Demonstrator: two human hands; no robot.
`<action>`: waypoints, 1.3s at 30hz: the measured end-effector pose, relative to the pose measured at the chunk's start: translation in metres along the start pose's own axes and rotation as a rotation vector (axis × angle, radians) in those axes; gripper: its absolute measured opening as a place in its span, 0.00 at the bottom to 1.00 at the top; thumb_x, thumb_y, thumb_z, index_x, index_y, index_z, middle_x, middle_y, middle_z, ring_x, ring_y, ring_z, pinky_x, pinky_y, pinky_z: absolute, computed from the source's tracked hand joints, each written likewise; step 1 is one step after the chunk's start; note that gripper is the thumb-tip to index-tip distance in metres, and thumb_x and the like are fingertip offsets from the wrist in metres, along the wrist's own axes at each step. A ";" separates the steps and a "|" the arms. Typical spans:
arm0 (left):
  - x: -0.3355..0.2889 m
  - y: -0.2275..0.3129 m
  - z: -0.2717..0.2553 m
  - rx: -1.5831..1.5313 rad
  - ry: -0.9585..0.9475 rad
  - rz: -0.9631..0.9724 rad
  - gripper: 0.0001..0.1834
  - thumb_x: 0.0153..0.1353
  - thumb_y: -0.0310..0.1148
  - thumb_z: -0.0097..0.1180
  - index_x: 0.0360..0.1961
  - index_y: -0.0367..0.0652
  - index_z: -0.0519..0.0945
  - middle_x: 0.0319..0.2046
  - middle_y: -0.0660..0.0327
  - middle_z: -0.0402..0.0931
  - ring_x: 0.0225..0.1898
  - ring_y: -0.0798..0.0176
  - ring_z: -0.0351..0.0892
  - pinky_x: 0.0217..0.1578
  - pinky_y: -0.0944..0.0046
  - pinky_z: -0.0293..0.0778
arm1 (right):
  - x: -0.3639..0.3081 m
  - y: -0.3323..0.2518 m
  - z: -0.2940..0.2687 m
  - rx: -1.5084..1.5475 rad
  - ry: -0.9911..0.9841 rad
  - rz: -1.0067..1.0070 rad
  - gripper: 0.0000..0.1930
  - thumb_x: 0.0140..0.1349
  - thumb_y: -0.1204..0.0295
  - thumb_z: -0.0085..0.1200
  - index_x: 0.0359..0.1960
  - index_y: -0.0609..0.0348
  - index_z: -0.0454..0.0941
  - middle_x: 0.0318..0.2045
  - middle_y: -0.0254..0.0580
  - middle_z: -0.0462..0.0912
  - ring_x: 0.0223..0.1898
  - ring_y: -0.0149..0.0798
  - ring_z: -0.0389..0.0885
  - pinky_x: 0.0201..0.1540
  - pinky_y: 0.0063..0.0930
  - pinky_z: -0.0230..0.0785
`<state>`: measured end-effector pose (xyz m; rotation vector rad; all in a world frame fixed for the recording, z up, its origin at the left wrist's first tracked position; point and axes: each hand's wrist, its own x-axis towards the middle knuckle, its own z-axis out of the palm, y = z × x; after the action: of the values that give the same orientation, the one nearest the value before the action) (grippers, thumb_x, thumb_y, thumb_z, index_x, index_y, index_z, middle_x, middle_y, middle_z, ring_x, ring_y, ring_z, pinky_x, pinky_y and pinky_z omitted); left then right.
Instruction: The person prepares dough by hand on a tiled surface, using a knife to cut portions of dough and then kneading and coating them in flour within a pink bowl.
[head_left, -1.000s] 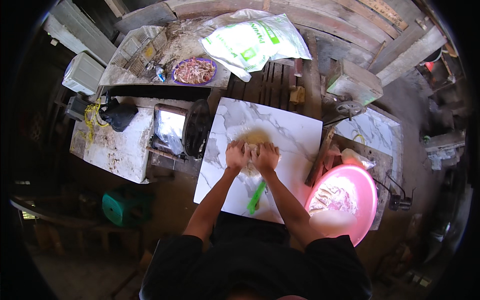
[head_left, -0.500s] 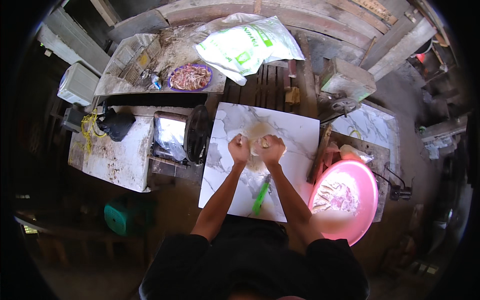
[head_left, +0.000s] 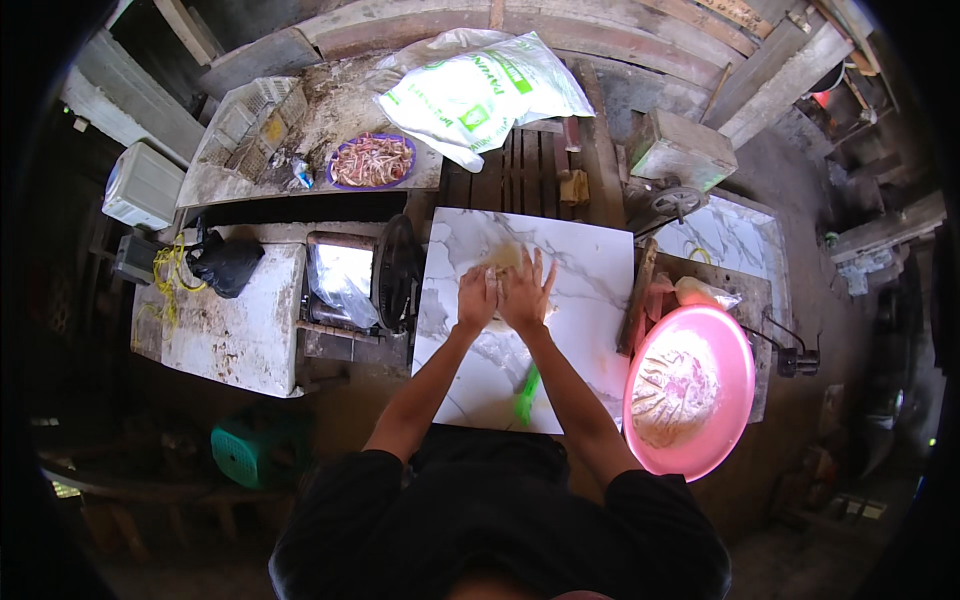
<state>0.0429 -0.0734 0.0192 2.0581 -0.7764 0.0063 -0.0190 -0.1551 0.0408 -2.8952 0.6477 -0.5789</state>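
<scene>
Side by side over a marbled white board (head_left: 590, 270), my two hands work close together. My left hand (head_left: 477, 298) is closed, with a pale bit showing by its thumb; what it holds is too small to name. Beside it my right hand (head_left: 527, 293) is open, its fingers spread and pointing forward, palm down. Just beyond the fingertips lies a beige powdery patch (head_left: 508, 257), partly covered by the hands. Nearer my body, a knife with a green handle (head_left: 527, 395) rests on the board by my right forearm.
A pink basin (head_left: 742, 400) with flour-dusted strips stands right. Back left, a purple-rimmed plate of pinkish strips (head_left: 371, 160) sits near a plastic crate (head_left: 245, 125) and a white-green sack (head_left: 490, 95). Left are a dark wheel (head_left: 397, 270) and a black bag (head_left: 228, 262); low left, a green stool (head_left: 243, 452).
My hands have come closer together. The right one has gone from curled to spread fingers, while the left stays closed. The whole view has shifted slightly.
</scene>
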 end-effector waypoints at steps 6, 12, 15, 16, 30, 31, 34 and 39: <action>-0.008 0.019 -0.007 0.019 0.026 -0.027 0.14 0.55 0.32 0.35 0.22 0.36 0.72 0.23 0.50 0.70 0.29 0.48 0.66 0.34 0.53 0.62 | -0.008 0.004 -0.001 0.183 -0.162 0.048 0.09 0.47 0.64 0.47 0.26 0.54 0.74 0.31 0.40 0.74 0.41 0.44 0.67 0.47 0.40 0.55; -0.017 0.033 -0.010 0.136 0.037 -0.172 0.16 0.56 0.34 0.35 0.20 0.37 0.72 0.23 0.49 0.71 0.29 0.47 0.69 0.34 0.53 0.63 | -0.017 0.010 0.005 0.243 -0.149 0.092 0.09 0.44 0.64 0.49 0.23 0.53 0.74 0.23 0.38 0.75 0.32 0.43 0.71 0.35 0.35 0.63; -0.004 0.038 -0.009 0.162 0.044 -0.246 0.20 0.57 0.37 0.34 0.18 0.37 0.73 0.20 0.48 0.72 0.26 0.44 0.71 0.32 0.50 0.65 | -0.007 0.011 0.010 0.304 -0.009 0.187 0.09 0.42 0.63 0.50 0.19 0.54 0.73 0.20 0.41 0.75 0.26 0.45 0.73 0.30 0.37 0.64; 0.001 0.035 -0.006 0.151 0.022 -0.302 0.22 0.57 0.39 0.34 0.16 0.36 0.73 0.19 0.47 0.72 0.25 0.42 0.71 0.31 0.48 0.65 | -0.002 0.012 0.010 0.314 -0.019 0.230 0.09 0.43 0.62 0.50 0.18 0.54 0.73 0.20 0.42 0.75 0.25 0.46 0.73 0.30 0.38 0.65; -0.002 0.029 0.003 0.362 -0.180 0.125 0.16 0.57 0.39 0.37 0.25 0.42 0.75 0.23 0.56 0.73 0.28 0.55 0.72 0.33 0.56 0.63 | -0.038 0.017 -0.014 0.253 0.188 0.200 0.11 0.48 0.65 0.47 0.30 0.56 0.71 0.33 0.41 0.71 0.40 0.40 0.65 0.44 0.38 0.53; -0.003 0.028 0.006 0.354 -0.189 0.118 0.16 0.56 0.39 0.38 0.25 0.43 0.75 0.24 0.57 0.74 0.28 0.55 0.72 0.34 0.56 0.64 | -0.038 0.018 -0.009 0.218 0.201 0.225 0.14 0.50 0.64 0.44 0.36 0.56 0.71 0.38 0.42 0.69 0.44 0.40 0.64 0.47 0.40 0.50; -0.002 0.020 0.007 0.327 -0.163 0.108 0.15 0.55 0.40 0.39 0.24 0.43 0.76 0.24 0.57 0.74 0.29 0.54 0.72 0.34 0.55 0.64 | -0.030 0.018 -0.012 0.264 -0.071 0.050 0.14 0.54 0.66 0.38 0.39 0.55 0.72 0.41 0.40 0.71 0.47 0.39 0.65 0.52 0.41 0.46; 0.011 0.017 0.003 0.321 -0.245 0.003 0.17 0.54 0.41 0.40 0.22 0.41 0.76 0.21 0.53 0.73 0.27 0.53 0.72 0.34 0.54 0.65 | -0.024 0.018 0.005 0.260 -0.037 0.093 0.15 0.55 0.66 0.36 0.38 0.55 0.73 0.38 0.40 0.73 0.46 0.40 0.67 0.53 0.43 0.45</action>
<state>0.0417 -0.0883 0.0331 2.3915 -0.9791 -0.1296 -0.0440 -0.1606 0.0247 -2.6137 0.6460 -0.5513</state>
